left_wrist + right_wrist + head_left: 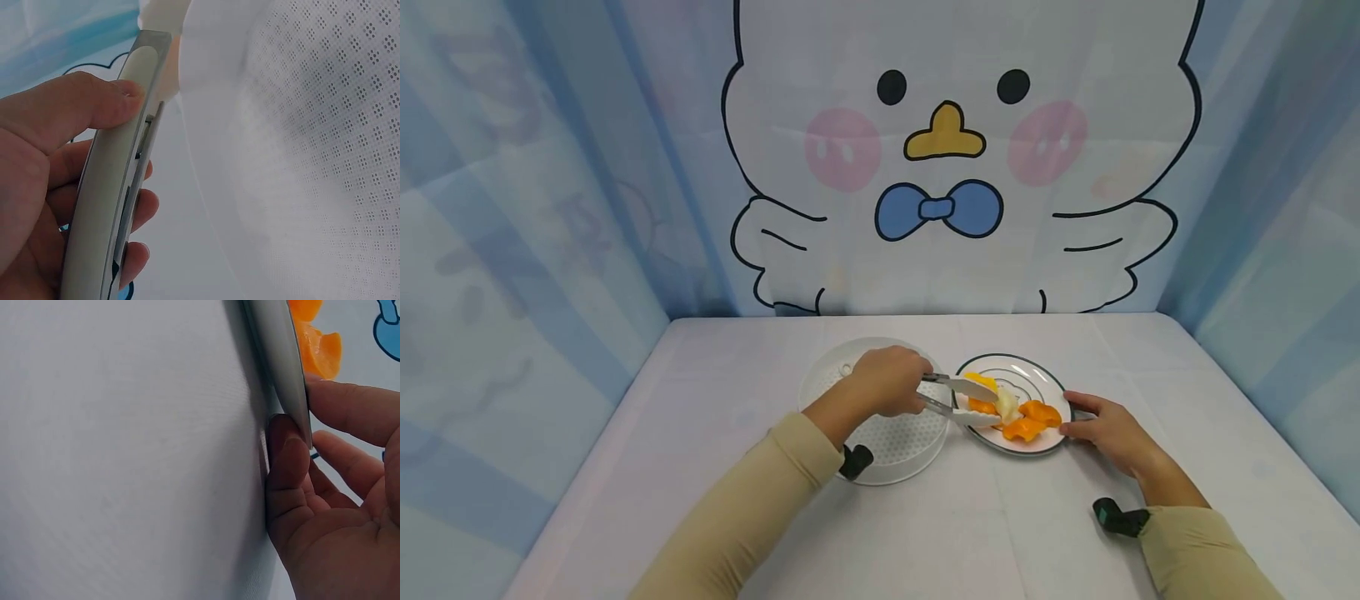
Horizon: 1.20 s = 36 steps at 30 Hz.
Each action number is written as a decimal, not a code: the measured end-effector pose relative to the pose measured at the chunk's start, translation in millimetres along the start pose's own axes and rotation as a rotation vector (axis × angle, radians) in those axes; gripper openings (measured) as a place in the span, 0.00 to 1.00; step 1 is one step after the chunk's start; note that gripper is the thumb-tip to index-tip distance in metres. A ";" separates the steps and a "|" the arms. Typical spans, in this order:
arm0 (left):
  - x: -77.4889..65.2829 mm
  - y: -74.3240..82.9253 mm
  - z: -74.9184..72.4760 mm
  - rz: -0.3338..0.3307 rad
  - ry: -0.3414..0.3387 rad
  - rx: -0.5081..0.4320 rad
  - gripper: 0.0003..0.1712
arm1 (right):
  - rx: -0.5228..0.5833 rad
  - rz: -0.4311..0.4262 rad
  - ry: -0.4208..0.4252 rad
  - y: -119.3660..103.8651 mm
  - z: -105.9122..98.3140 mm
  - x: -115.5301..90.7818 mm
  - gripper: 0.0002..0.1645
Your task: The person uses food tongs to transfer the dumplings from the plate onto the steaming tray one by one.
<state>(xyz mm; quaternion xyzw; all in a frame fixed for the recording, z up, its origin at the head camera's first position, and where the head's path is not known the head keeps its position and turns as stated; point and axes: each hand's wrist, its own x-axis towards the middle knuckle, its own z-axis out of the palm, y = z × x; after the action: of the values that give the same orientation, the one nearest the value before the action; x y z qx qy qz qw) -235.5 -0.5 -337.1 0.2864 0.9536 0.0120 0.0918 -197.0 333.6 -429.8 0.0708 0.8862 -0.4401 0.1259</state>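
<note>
In the head view my left hand (887,382) grips a pair of metal tongs (973,388) above the edge of a round white perforated tray (895,440). The tongs' pale handle (103,181) lies under my thumb in the left wrist view. Their two ends are spread over a white plate (1037,375) with a dark rim. A pale yellow piece (1007,406) shows by these ends; whether they touch it I cannot tell. Several orange pieces (1024,428) and a yellow piece (981,381) lie around it. My right hand (1108,433) pinches the plate's right rim between thumb and fingers.
The tray and the plate stand side by side on a table with a white cloth (1000,533). Behind the table hangs a curtain (947,275) with a cartoon bird, and blue-and-white curtains (512,250) close off both sides.
</note>
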 end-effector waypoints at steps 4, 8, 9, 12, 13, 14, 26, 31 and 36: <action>0.2 0.2 -0.3 -0.002 -0.002 -0.011 0.21 | 0.004 -0.005 0.001 1.0 0.4 0.6 0.47; 0.5 -2.1 2.3 -0.006 -0.005 -0.039 0.21 | 0.010 -0.003 0.004 1.8 0.9 1.1 0.47; 0.3 -2.7 3.0 -0.006 -0.006 -0.045 0.21 | 0.012 -0.004 0.005 2.0 1.0 1.1 0.47; -0.2 -4.9 5.4 -0.002 -0.004 -0.067 0.21 | 0.018 -0.004 0.005 2.3 1.2 1.0 0.47; -0.4 -5.7 6.1 0.001 -0.002 -0.074 0.21 | 0.017 -0.004 0.006 2.6 1.2 1.1 0.47; -0.9 -6.4 6.5 0.004 0.000 -0.082 0.21 | 0.017 -0.005 0.005 2.9 1.2 1.2 0.47; -11.5 -19.2 1.6 0.006 0.001 -0.197 0.26 | 0.035 0.002 0.001 0.9 0.7 1.3 0.47; -20.3 -34.7 -4.7 0.008 0.041 -0.252 0.27 | 0.026 -0.004 0.002 0.1 0.7 0.0 0.47; -34.2 -54.6 -13.2 -0.028 0.071 -0.296 0.28 | 0.021 -0.011 0.005 0.5 0.9 -0.7 0.47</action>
<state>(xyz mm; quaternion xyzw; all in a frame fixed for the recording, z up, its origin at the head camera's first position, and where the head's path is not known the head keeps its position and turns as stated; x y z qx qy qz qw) -239.6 -64.5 -322.5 0.2561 0.9479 0.1612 0.0993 -196.1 333.2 -430.6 0.0684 0.8822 -0.4501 0.1204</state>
